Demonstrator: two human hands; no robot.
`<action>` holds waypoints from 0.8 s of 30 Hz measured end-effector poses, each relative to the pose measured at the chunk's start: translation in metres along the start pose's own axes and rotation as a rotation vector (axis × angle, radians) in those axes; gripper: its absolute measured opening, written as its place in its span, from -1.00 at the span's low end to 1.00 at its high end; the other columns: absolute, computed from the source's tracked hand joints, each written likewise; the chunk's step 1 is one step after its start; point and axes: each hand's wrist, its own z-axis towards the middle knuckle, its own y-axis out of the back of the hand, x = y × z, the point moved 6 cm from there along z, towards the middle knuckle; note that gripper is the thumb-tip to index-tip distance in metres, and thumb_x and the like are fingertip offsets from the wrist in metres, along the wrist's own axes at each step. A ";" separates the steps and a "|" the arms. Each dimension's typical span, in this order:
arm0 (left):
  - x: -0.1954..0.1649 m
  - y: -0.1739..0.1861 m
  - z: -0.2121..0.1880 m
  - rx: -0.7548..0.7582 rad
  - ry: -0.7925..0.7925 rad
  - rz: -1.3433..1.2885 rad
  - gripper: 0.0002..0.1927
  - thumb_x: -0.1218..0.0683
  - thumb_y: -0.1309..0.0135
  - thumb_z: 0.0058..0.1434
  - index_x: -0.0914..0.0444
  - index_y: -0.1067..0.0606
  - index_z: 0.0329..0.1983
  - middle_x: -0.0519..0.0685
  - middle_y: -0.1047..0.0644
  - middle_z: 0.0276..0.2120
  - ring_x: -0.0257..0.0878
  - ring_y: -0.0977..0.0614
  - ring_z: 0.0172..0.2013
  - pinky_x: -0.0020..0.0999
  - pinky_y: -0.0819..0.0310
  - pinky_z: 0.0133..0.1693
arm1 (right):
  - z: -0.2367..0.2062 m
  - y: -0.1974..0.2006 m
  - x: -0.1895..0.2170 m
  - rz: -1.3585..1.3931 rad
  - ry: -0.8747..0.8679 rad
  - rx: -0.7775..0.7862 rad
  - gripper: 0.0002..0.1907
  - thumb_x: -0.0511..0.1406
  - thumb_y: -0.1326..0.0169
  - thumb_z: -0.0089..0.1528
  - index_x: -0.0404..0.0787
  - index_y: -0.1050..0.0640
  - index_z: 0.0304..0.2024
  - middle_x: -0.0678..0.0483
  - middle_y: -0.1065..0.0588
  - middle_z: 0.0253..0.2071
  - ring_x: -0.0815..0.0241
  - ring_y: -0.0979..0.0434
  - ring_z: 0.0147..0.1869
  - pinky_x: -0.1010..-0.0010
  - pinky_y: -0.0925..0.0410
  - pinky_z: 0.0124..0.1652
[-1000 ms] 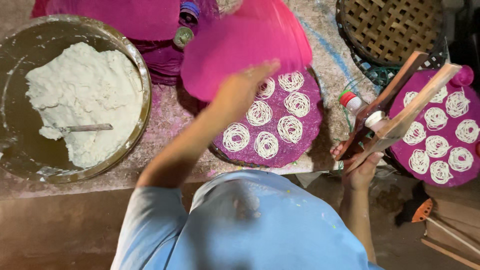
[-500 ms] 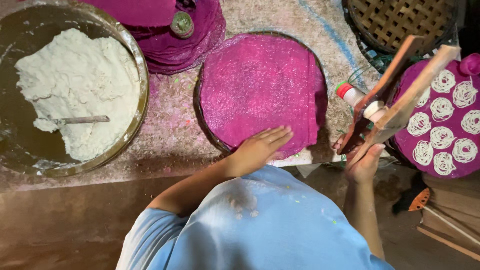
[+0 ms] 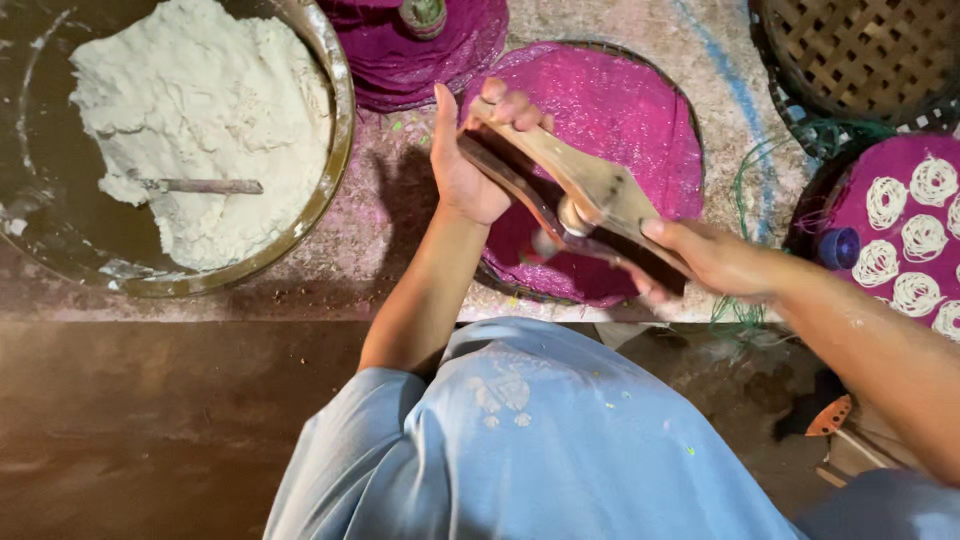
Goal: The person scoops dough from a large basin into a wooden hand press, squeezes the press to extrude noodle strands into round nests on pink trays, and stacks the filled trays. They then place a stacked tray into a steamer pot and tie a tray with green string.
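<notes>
- Speckled stone counter (image 3: 400, 270), seen from above: my left hand (image 3: 468, 160) closes round the far handle of a wooden noodle press (image 3: 575, 195), thumb up along its side, fingers curled over the top.
- My right hand (image 3: 712, 262) clamps the near handle ends, fingers wrapped underneath.
- Held level between both hands, the press hangs over a bare pink woven mat (image 3: 620, 130), its metal barrel at mid-length pointing down.
- By my judgement, this is the moment before pressing: the press is poised and nothing lies on the mat yet. Squeezing the handles together while circling over the mat looks like the move called for.
- At right, another pink mat (image 3: 850, 185) carries white noodle coils (image 3: 905, 240); a blue bottle cap (image 3: 838, 247) sits at its edge.
- At left, a wide metal basin (image 3: 335, 150) holds white dough (image 3: 190, 120) with a spoon (image 3: 200, 186) sunk in it.
- Top right, a brown lattice basket (image 3: 860, 50). No labels are legible.
</notes>
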 end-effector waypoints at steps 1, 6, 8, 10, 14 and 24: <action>-0.006 0.007 0.000 -0.081 -0.040 0.002 -0.48 -0.38 0.25 0.47 0.13 -0.36 -0.08 -0.16 -0.37 -0.29 -0.26 -0.44 -0.14 -0.15 -0.32 0.24 | 0.003 0.004 0.011 -0.142 0.016 -0.075 -0.21 0.18 0.32 0.36 -0.37 -0.58 -0.34 -0.04 -0.51 -0.54 0.12 -0.49 -0.50 0.23 -0.40 -0.41; -0.036 0.033 -0.002 -0.052 -0.122 0.010 -0.55 -0.31 0.26 0.50 0.11 -0.32 -0.22 -0.19 -0.34 -0.35 -0.29 -0.42 -0.22 -0.19 -0.37 0.15 | 0.022 -0.013 0.046 -0.458 0.213 -0.309 -0.28 0.20 0.24 0.33 -0.30 -0.53 -0.34 0.03 -0.48 -0.52 0.20 -0.48 -0.46 0.29 -0.39 -0.37; -0.035 0.041 -0.007 -0.055 -0.107 0.008 -0.55 -0.32 0.26 0.48 0.10 -0.31 -0.25 -0.19 -0.32 -0.37 -0.30 -0.41 -0.25 -0.21 -0.38 0.09 | 0.022 -0.020 0.045 -0.440 0.154 -0.279 -0.26 0.19 0.25 0.33 -0.32 -0.53 -0.40 0.02 -0.48 -0.54 0.20 -0.49 -0.47 0.28 -0.40 -0.39; -0.025 0.046 -0.009 -0.088 -0.129 -0.019 -0.55 -0.32 0.25 0.47 0.08 -0.31 -0.28 -0.20 -0.30 -0.41 -0.29 -0.40 -0.28 -0.21 -0.40 0.05 | 0.016 -0.018 0.047 -0.460 0.085 -0.277 -0.26 0.19 0.26 0.33 -0.30 -0.54 -0.43 0.02 -0.50 -0.56 0.20 -0.51 -0.49 0.28 -0.41 -0.39; -0.016 0.054 0.003 -0.250 -0.175 0.005 -0.61 -0.27 0.21 0.41 0.07 -0.30 -0.35 -0.21 -0.30 -0.46 -0.29 -0.38 -0.33 -0.21 -0.41 -0.03 | 0.006 -0.001 0.065 -0.646 0.089 -0.367 -0.33 0.19 0.26 0.31 -0.22 -0.56 -0.29 0.00 -0.50 -0.57 0.19 -0.51 -0.48 0.28 -0.39 -0.37; -0.026 0.048 -0.005 -0.268 -0.197 0.023 -0.55 -0.33 0.25 0.38 0.09 -0.27 -0.36 -0.22 -0.28 -0.48 -0.30 -0.34 -0.37 -0.21 -0.36 -0.12 | 0.006 -0.014 0.060 -0.532 0.015 -0.311 -0.22 0.21 0.30 0.31 -0.33 -0.56 -0.38 0.01 -0.50 -0.58 0.16 -0.53 -0.53 0.27 -0.44 -0.42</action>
